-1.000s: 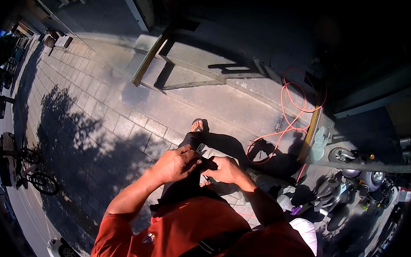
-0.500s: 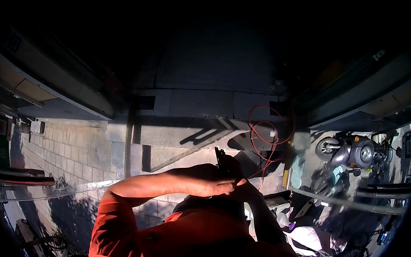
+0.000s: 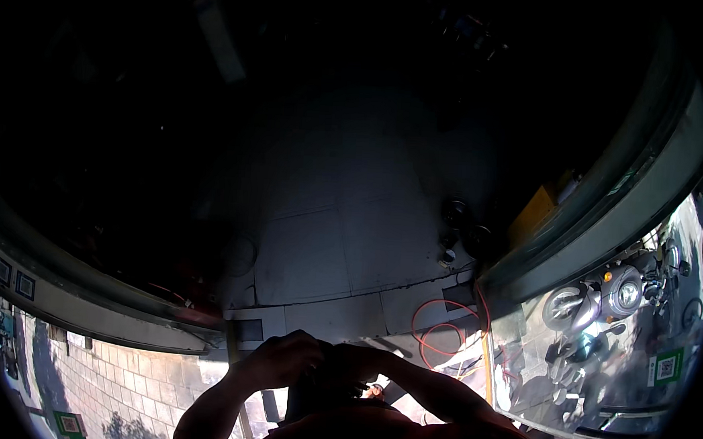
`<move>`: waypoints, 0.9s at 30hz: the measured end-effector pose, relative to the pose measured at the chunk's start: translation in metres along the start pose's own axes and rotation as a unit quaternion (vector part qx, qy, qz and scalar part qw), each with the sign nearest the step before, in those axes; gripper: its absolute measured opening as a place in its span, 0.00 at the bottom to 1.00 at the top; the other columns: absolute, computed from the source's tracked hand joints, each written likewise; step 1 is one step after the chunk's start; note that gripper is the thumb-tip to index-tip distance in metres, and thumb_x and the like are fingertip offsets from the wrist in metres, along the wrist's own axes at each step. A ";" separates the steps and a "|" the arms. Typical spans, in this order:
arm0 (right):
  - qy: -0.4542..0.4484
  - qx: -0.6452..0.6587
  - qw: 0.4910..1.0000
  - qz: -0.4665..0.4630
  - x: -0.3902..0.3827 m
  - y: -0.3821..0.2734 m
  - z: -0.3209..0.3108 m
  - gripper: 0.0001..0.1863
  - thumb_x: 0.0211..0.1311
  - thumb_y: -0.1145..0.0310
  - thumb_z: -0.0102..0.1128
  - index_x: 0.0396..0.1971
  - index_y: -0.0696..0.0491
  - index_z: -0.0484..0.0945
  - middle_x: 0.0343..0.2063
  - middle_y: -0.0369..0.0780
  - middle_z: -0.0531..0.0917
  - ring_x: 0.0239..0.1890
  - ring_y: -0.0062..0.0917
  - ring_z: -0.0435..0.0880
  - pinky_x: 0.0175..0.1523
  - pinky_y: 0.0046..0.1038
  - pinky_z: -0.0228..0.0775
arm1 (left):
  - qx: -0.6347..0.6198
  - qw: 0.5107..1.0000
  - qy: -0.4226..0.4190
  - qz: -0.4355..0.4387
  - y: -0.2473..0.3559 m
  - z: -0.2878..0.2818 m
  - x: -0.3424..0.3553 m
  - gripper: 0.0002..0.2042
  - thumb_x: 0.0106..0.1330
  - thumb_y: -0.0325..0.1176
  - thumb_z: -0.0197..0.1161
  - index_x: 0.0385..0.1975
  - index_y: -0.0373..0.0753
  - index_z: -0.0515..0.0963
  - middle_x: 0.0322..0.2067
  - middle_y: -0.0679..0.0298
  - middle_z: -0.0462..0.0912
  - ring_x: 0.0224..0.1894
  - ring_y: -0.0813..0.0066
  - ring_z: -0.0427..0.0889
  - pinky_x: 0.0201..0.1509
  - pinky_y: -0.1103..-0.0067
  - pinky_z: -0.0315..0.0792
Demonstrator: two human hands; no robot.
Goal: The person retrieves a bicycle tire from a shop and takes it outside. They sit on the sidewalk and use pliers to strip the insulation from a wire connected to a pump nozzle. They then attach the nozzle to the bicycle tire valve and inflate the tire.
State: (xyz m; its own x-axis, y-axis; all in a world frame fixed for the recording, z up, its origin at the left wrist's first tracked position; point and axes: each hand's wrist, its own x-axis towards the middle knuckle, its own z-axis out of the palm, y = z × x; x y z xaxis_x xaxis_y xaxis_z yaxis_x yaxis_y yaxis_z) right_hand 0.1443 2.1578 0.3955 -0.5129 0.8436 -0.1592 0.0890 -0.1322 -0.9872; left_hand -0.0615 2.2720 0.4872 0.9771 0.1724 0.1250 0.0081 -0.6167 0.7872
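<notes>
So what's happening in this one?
A person in an orange top stands at a doorway, both hands brought together in front of the chest. The left hand and right hand close around a small dark object; it is too shadowed to identify. An orange cable lies coiled on the floor ahead, and scooters are parked to the right.

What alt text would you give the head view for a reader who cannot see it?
Two hands, left hand and right hand, meet in shadow around a small dark object, too dim to identify. Ahead lies a tiled floor with a coiled orange cable; parked scooters stand right.
</notes>
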 end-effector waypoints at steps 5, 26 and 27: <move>0.030 -0.126 0.991 0.020 0.079 0.036 -0.113 0.19 0.66 0.55 0.58 0.47 0.55 0.77 0.36 0.47 0.83 0.41 0.37 0.85 0.52 0.38 0.73 | -0.037 0.992 0.119 0.006 -0.106 -0.043 0.088 0.12 0.61 0.21 0.72 0.43 0.42 0.83 0.41 0.61 0.81 0.37 0.70 0.86 0.36 0.78 0.81; 0.426 -0.029 0.903 0.048 0.246 -0.142 -0.672 0.26 0.58 0.61 0.73 0.52 0.58 0.75 0.40 0.45 0.85 0.44 0.31 0.85 0.54 0.32 0.77 | -0.039 0.988 0.138 -0.058 -0.309 -0.406 0.598 0.07 0.70 0.25 0.66 0.46 0.37 0.81 0.43 0.59 0.86 0.40 0.72 0.88 0.39 0.77 0.83; 0.422 -0.034 0.899 0.112 0.260 -0.147 -0.697 0.26 0.59 0.63 0.74 0.53 0.58 0.75 0.40 0.43 0.84 0.44 0.28 0.82 0.55 0.31 0.75 | -0.032 0.987 0.142 -0.066 -0.316 -0.428 0.622 0.07 0.70 0.25 0.66 0.45 0.37 0.80 0.43 0.59 0.86 0.40 0.72 0.88 0.40 0.77 0.83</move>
State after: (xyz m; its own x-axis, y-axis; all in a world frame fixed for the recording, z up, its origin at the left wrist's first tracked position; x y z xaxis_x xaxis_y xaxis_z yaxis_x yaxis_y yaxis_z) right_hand 0.5934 2.7592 0.5046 0.3524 0.8981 -0.2631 0.1762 -0.3398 -0.9238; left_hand 0.4532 2.9026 0.5747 0.8694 0.4618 0.1756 0.1088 -0.5257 0.8437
